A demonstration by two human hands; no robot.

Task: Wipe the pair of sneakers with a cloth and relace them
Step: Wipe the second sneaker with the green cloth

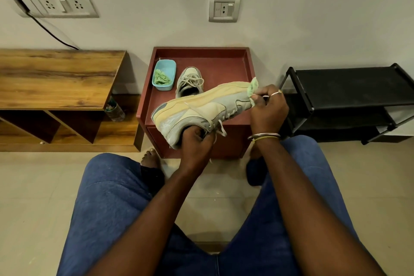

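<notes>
Wiping in progress: left hand (197,144) grips the held sneaker (201,107) by its collar; right hand (267,108) pinches the cloth (253,87) against its toe. The second sneaker (190,83) and relacing apparently remain.

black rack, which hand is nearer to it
Right. The right hand, pinching the cloth at the sneaker's toe, is just left of the rack; the left hand grips the heel, farther left.

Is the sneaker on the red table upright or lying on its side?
Upright. The sneaker rests on its sole on the red table, its laces and opening facing up.
</notes>
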